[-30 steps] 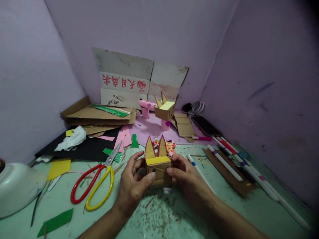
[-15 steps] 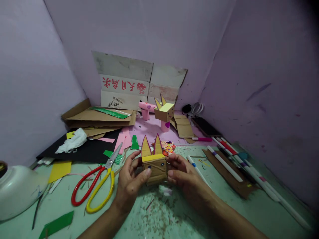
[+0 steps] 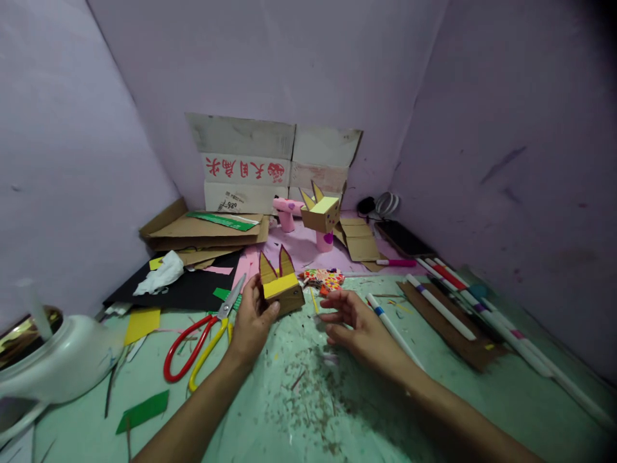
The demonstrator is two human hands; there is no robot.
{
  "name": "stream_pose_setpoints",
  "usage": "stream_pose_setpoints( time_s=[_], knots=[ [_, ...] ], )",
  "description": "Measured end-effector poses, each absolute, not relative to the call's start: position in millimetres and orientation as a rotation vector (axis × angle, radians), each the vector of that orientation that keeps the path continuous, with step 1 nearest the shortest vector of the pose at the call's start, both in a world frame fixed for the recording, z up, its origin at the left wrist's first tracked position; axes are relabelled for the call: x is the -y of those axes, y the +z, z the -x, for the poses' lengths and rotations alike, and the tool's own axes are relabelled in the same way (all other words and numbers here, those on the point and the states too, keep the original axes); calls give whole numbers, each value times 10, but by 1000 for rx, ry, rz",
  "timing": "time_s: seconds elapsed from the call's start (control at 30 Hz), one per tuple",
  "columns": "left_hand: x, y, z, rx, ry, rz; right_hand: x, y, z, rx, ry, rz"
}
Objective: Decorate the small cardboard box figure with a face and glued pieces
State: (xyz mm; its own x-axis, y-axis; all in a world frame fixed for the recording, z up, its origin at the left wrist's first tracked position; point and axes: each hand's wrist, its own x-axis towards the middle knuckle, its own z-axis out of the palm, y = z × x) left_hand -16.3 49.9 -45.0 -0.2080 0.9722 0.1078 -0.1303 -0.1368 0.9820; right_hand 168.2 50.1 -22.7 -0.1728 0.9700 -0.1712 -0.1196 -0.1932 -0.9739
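Observation:
A small cardboard animal head (image 3: 285, 301) with a yellow top strip and two pointed ears edged in purple is tilted in my left hand (image 3: 254, 315). The thumb presses its near side and the fingers wrap behind its left side. My right hand (image 3: 354, 325) hovers to the right, apart from the head, fingers spread and holding nothing. Behind the hands lies a brightly spotted paper piece (image 3: 324, 280). Scissors (image 3: 212, 331) with one red and one yellow handle lie open left of my left hand. A white marker (image 3: 393, 328) with a blue band lies beside my right hand.
Farther back, a similar eared cardboard head (image 3: 319, 215) sits on a pink tube (image 3: 324, 240). Cardboard sheets (image 3: 212, 235) and black paper (image 3: 187, 289) lie at left, a white pot (image 3: 72, 360) at near left. Several markers (image 3: 482, 308) and a phone (image 3: 403, 238) lie at right.
My right hand has come away from the cardboard head. My left hand alone now holds it, turned so the yellow top shows more and the drawn front faces right. The view has shifted slightly.

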Motion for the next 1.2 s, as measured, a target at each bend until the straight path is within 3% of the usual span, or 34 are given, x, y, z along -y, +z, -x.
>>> stream_pose_setpoints(
  time_s=[0.5, 0.77, 0.97, 1.2],
  knots=[
    [-316, -362, 62, -1173, 1509, -943, -485, -135, -1720, 1199, 1399, 1137],
    [-222, -341, -57, -1151, 1456, -901, -553, -193, -1850, 1254, 1110, 1216],
    [-218, -318, -66, -1177, 1440, -932, -518, -172, -1727, 1136, 1379, 1253],
    [-203, -315, -109, -1186, 1493, -960, -526, -274, -1665, 1118, 1367, 1268]
  ],
)
